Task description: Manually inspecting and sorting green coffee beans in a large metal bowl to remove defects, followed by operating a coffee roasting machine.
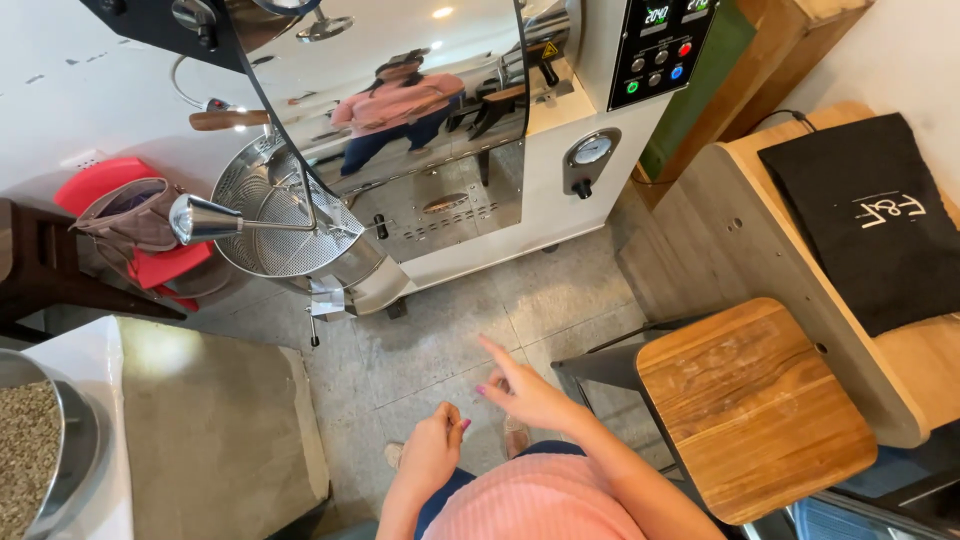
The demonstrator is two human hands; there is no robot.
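At far left we see a steel bowl of pale green beans (30, 455) on a white counter, w/ a grey concrete-topped counter (215, 420) beside it. Above, a red plastic chair (150, 262) carries a taupe bag (130, 212). Centre frame: a round perforated steel cooling tray (280, 215) juts from the front of a white-and-steel roasting machine (520, 170), its black control panel (660, 45) lit at top. Our left hand (432, 448) hangs loosely curled, holding nothing, over the grey floor tiles. Our right hand (525, 390), just beside it but apart, is flat and empty, index finger extended toward the tray and machine base, well short of both. To point well, we judge, keep the finger steady and in line w/ the tray. At right, a square wooden stool (750, 405) sits by a pale wooden bench w/ a black cloth bag (865, 215) on it.
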